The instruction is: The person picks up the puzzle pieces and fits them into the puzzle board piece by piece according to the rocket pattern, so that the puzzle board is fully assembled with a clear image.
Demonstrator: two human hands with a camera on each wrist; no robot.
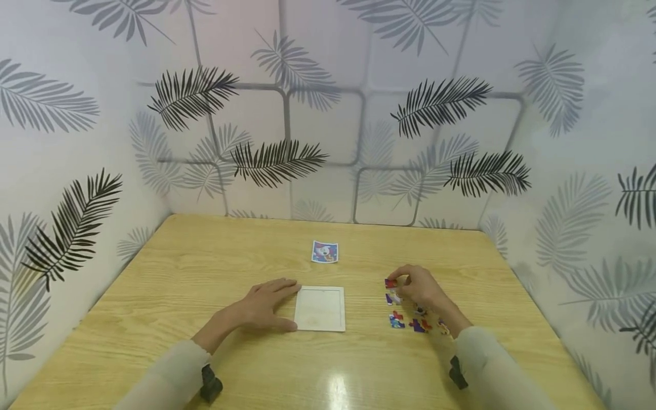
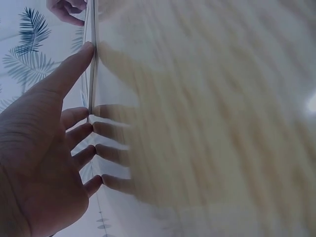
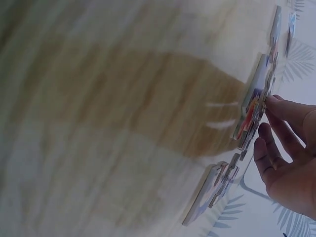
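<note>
A white square puzzle tray (image 1: 320,308) lies flat on the table. My left hand (image 1: 263,306) is spread at its left side, thumb and index fingertip touching the edge. In the left wrist view, that hand (image 2: 54,143) has its other fingertips resting on the tabletop. To the right of the tray, my right hand (image 1: 421,286) pinches a red and purple puzzle piece (image 1: 390,283) at the far end of a group of loose pieces. Under its palm, part of the group is hidden. The right wrist view shows this hand (image 3: 291,148) low over the pieces.
Several colourful puzzle pieces (image 1: 397,320) lie near the right hand, including a red and purple one (image 1: 420,326). Beyond the tray is a small picture card (image 1: 325,252) with a cartoon figure. The wooden table (image 1: 246,245) meets leaf-patterned walls (image 1: 328,125) at the back and sides.
</note>
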